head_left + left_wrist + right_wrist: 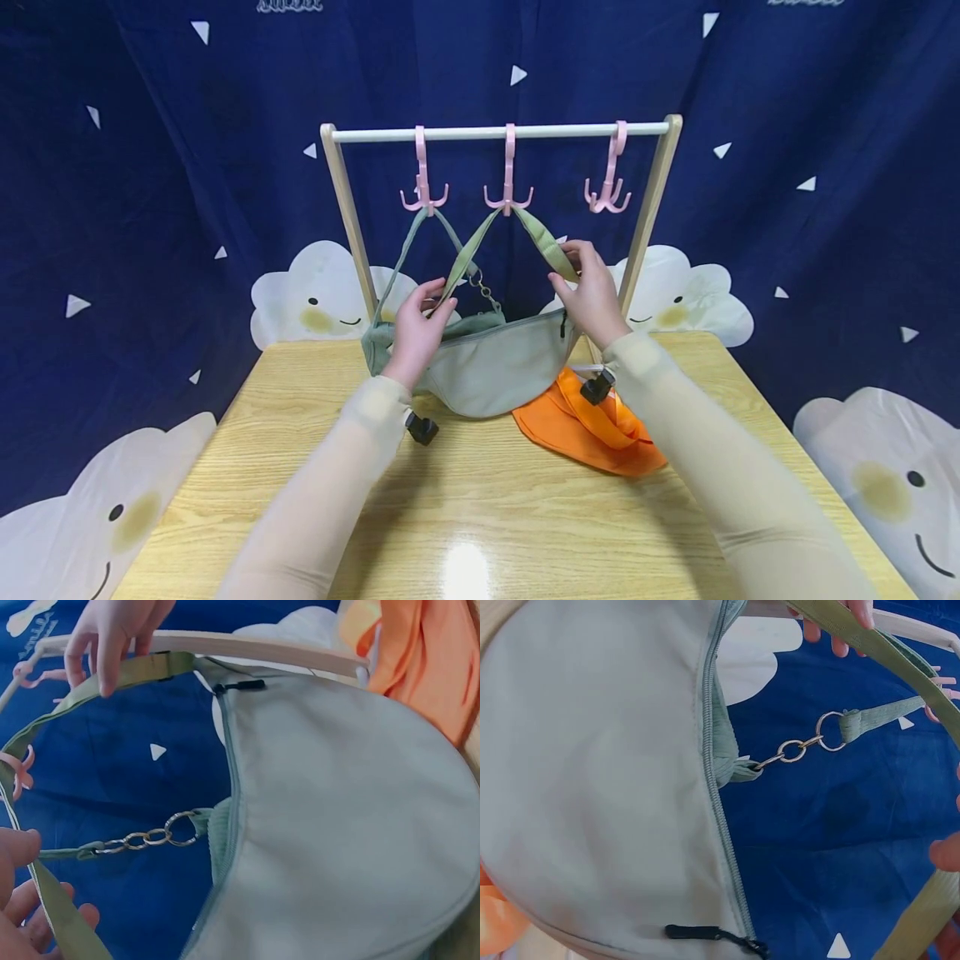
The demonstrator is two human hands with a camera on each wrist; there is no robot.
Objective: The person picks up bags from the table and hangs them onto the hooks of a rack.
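A pale grey-green shoulder bag (498,367) with a zipped top hangs in the middle, its light green strap (542,237) looped up over the middle pink hook (508,196). My left hand (417,329) holds the strap's left side between thumb and fingers. On the other side, my right hand (592,292) grips the strap a little above the bag's right end. A black zipper pull (694,931) shows at that end. Behind it, a green corduroy bag (377,346) hangs from the left pink hook (424,196), with a metal chain (146,838) in its strap.
A wooden-legged rack with a white rail (465,133) carries the hooks. The right pink hook (606,196) bears nothing. Orange cloth (577,429) lies on the wooden table (465,517) below my right forearm. A dark blue curtain (187,167) with clouds hangs behind.
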